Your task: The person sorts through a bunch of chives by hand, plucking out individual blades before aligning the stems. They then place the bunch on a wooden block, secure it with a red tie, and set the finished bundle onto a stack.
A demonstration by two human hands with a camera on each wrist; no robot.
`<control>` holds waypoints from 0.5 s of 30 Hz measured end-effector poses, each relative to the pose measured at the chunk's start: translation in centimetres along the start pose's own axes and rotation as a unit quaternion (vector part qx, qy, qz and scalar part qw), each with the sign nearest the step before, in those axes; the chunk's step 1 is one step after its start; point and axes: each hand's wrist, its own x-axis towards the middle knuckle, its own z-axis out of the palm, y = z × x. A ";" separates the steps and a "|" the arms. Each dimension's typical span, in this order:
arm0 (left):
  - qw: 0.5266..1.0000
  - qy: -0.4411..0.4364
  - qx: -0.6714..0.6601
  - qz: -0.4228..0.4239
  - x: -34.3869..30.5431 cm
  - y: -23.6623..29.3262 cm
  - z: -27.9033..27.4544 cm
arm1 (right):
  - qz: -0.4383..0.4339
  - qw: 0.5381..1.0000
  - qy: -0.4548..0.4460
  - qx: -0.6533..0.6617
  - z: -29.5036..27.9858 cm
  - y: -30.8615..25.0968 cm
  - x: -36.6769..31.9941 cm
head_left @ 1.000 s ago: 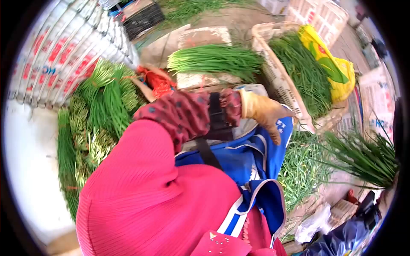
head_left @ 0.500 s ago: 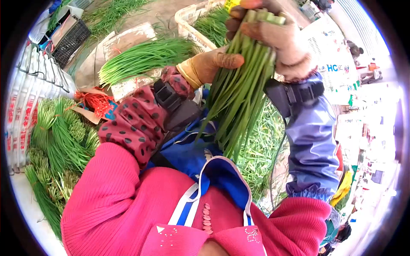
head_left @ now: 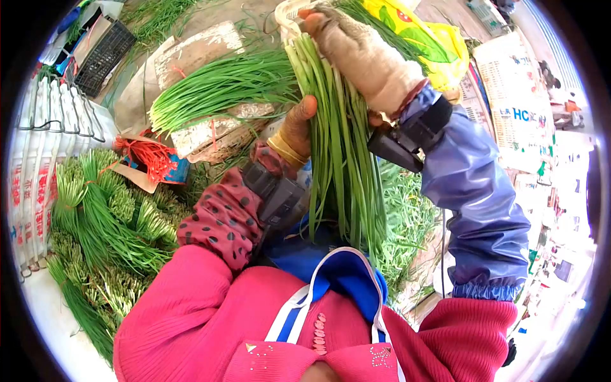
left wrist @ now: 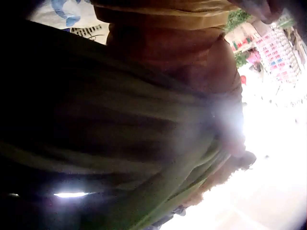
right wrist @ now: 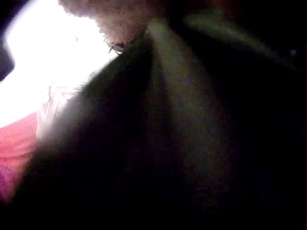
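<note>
A bunch of long green stalks [head_left: 340, 146] hangs in front of the body, pale ends at the top, leaf tips fanned out below. My gloved left hand [head_left: 296, 130] grips its left side, thumb in front, most fingers hidden behind the stalks. Around the pale upper end curls my right hand [head_left: 363, 57] in a light, soiled glove. The left wrist view shows the hand [left wrist: 192, 62] wrapped against dark, blurred stalks [left wrist: 96, 129]. Stalks [right wrist: 187, 105] fill much of the dark right wrist view.
Another green bunch [head_left: 223, 86] lies on a pale block. Tied bundles [head_left: 102, 210] are piled at left, near red ties [head_left: 149, 159] in a box. Loose greens [head_left: 404, 210] lie below right, and a yellow bag [head_left: 439, 48] sits upper right.
A second ago the stalks were at the far right and my left hand was over the blue apron. Both hands now hold the bunch in front; its pale end has since swung left.
</note>
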 end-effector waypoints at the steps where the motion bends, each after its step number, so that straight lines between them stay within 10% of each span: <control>1: 0.999 -0.016 -0.036 -0.007 0.0 -0.2 -0.1 | -0.044 0.997 -0.025 -0.064 -0.5 0.8 0.5; 3: 0.993 -0.048 -0.107 -0.018 -0.2 -0.2 -0.5 | -0.076 0.993 -0.044 -0.085 -1.9 1.4 1.2; 6: 0.987 -0.055 -0.152 -0.001 -0.5 -0.2 -1.5 | 0.113 0.974 -0.048 0.188 -4.3 -2.2 -0.2; 7: 0.983 -0.056 -0.172 0.006 -0.7 -0.1 -1.6 | 0.010 0.999 0.026 -0.046 -2.2 -0.5 -0.8; 9: 0.995 -0.025 -0.087 0.048 -0.7 0.1 -2.0 | 0.019 0.998 -0.053 0.032 -1.4 -1.0 -4.0; 11: 0.992 0.098 -0.037 0.065 -1.6 -0.6 -3.6 | -0.025 0.990 -0.079 -0.111 -0.1 -0.8 -5.6; 15: 0.994 0.079 -0.041 0.070 -1.4 -0.8 -4.5 | -0.096 0.944 -0.080 -0.304 1.2 -1.1 -5.6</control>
